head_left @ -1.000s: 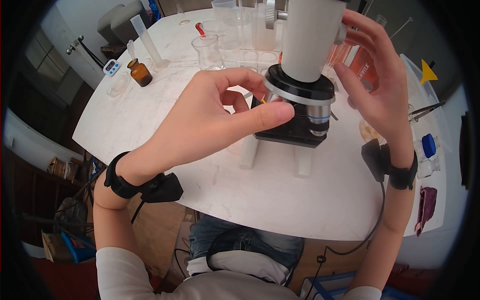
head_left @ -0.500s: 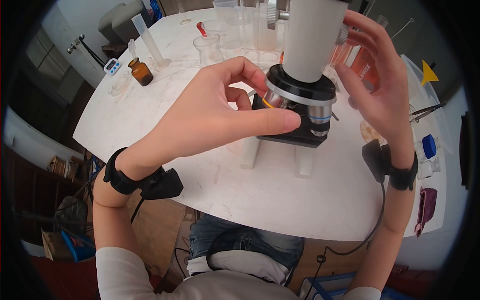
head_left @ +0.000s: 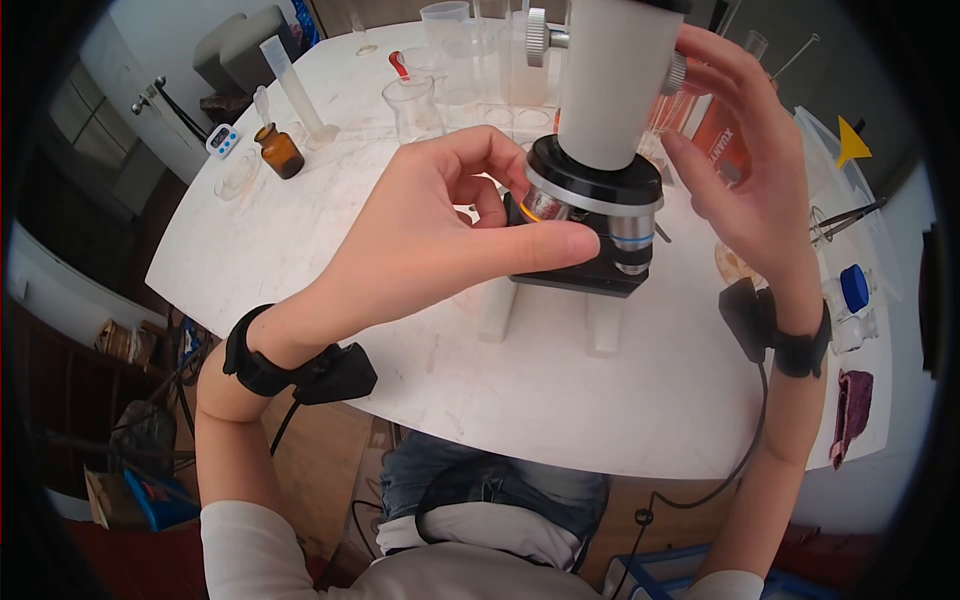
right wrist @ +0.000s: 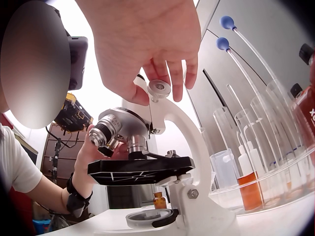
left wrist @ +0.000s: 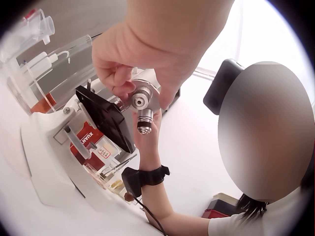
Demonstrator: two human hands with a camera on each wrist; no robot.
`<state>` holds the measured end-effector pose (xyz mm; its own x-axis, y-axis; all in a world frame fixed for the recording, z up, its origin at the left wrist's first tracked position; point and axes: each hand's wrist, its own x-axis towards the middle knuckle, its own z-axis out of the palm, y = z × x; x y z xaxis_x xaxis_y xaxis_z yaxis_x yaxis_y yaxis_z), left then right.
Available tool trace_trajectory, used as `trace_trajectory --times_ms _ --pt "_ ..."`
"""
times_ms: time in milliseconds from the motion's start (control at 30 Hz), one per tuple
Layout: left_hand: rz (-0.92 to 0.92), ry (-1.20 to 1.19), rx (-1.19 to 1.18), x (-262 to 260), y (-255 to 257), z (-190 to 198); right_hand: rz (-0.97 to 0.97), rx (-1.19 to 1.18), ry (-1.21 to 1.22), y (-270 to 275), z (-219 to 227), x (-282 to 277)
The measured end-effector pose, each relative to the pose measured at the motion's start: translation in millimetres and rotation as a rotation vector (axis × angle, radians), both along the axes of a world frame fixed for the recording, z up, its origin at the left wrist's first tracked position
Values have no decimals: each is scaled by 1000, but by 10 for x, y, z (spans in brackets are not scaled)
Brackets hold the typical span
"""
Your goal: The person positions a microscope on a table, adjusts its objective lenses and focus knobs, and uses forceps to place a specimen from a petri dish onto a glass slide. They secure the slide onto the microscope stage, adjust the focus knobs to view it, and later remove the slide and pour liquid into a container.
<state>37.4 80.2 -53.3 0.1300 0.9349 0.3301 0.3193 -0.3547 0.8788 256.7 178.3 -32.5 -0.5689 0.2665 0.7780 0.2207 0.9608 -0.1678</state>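
Note:
A white microscope (head_left: 612, 90) stands upright on the table in front of me. My left hand (head_left: 420, 225) reaches round its revolving nosepiece (head_left: 593, 178), fingertips on the far side by the yellow-ringed objective (head_left: 545, 206) and thumb across the front. A blue-ringed objective (head_left: 632, 232) points down beside the thumb, over the black stage (right wrist: 140, 171). My right hand (head_left: 750, 165) curves loosely about the upper arm of the microscope. In the right wrist view, the thumb lies against the body and the fingers pass behind the focus knob (right wrist: 159, 89); some fingertips hang free.
Behind the microscope stand a beaker (head_left: 412, 108) and other clear vessels. A brown bottle (head_left: 281, 152), a measuring cylinder (head_left: 295, 90) and a timer (head_left: 222, 140) are at left. Right are tweezers (head_left: 855, 216), a blue-capped jar (head_left: 853, 288), a yellow funnel (head_left: 852, 145) and a purple cloth (head_left: 852, 415).
The left thumb has shifted slightly right and down below the nosepiece, showing more of the yellow-ringed objective. The right hand keeps its place at the microscope. The whole view shifts slightly.

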Motion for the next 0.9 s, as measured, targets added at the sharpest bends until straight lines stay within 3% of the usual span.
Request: trace_trajectory --times_ms 300,333,400,500,633,733,800,900 --pt "-144 -184 -346 21 -103 188 -23 66 0 -95 83 -80" --pt "-144 -184 -348 23 -102 142 -36 93 2 -128 107 -103" --pt "-62 -97 -72 26 -86 30 -6 55 -9 -40 101 -38" --pt "-13 90 -108 -5 -95 73 36 13 -25 7 98 -19" --pt "22 118 -91 18 -95 84 -16 74 8 -140 116 -112" --pt "31 60 -154 19 -102 91 -16 77 16 -161 122 -114" --pt "-18 -119 -170 56 -114 105 30 65 15 -37 94 -71" --pt "-48 -104 -271 44 -147 201 82 21 0 -2 99 -25"
